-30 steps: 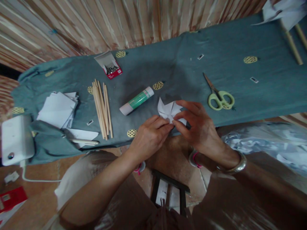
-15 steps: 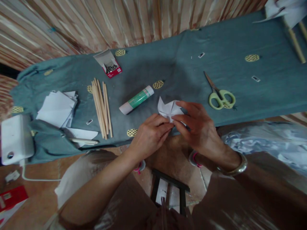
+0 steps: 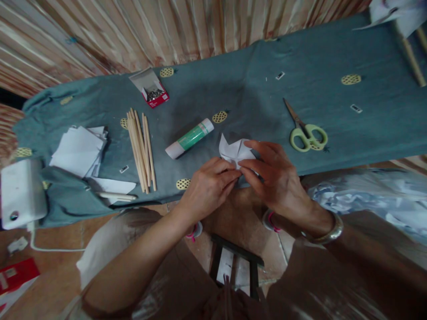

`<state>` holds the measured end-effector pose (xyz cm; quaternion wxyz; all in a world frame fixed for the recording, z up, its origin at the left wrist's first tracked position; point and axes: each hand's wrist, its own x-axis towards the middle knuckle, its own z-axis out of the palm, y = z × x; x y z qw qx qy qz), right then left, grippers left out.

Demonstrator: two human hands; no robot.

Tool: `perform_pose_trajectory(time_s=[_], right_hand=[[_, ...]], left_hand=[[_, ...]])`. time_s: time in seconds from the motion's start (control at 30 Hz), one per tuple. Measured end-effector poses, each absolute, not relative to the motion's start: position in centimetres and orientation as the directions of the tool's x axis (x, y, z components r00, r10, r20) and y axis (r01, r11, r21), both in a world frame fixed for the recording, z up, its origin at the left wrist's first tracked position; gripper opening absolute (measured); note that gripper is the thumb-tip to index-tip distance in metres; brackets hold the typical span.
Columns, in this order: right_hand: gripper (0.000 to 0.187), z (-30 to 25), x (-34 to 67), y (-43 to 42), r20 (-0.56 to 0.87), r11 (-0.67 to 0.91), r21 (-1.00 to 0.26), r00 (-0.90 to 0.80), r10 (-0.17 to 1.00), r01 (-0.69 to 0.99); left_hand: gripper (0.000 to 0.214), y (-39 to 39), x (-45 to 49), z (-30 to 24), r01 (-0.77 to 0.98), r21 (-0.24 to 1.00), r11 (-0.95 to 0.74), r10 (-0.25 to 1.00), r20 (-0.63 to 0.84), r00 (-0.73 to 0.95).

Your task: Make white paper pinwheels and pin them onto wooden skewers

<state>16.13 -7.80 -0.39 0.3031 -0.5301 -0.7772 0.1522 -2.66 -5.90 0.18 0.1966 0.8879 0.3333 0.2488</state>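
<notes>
A white paper pinwheel [image 3: 231,150] with folded blades is between my two hands at the table's near edge. My left hand [image 3: 210,184] is closed on its near left side, thumb and fingers pinched together. From the right, my right hand [image 3: 271,173] grips the same paper, its fingertips meeting those of the left. The fingers hide the near part of the pinwheel. Just beyond my left hand lies a glue stick [image 3: 190,138] with a green label. Scissors [image 3: 304,131] with light green handles rest to the right of my right hand.
Left on the cloth-covered table [image 3: 253,106] are wooden sticks [image 3: 140,151], a stack of white paper [image 3: 78,151] and an open red box [image 3: 155,93] of small metal pieces. A white device [image 3: 23,193] stands at the left end. Finished-looking paper pinwheels [image 3: 396,15] on sticks lie far right.
Almost nothing differs. Both hands keep their hold on the paper pinwheel in the same place, and the view has shifted very slightly.
</notes>
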Motion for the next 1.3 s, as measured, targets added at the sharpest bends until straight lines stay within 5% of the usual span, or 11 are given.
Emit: perform_pose_trajectory(time_s=[0.67, 1.3], right_hand=[[0.024, -0.44, 16.37, -7.63, 0.291, 0.416, -0.552, -0.3, 0.908, 0.723], [0.026, -0.6, 16.15, -7.58, 0.321, 0.505, -0.301, -0.412, 0.852, 0.809]], left_hand=[[0.016, -5.96, -2.65, 0.07, 0.486, 0.528, -0.696, 0.694, 0.322, 0.644], [0.017, -5.93, -2.65, 0.04, 0.481, 0.539, -0.692, 0.695, 0.319, 0.644]])
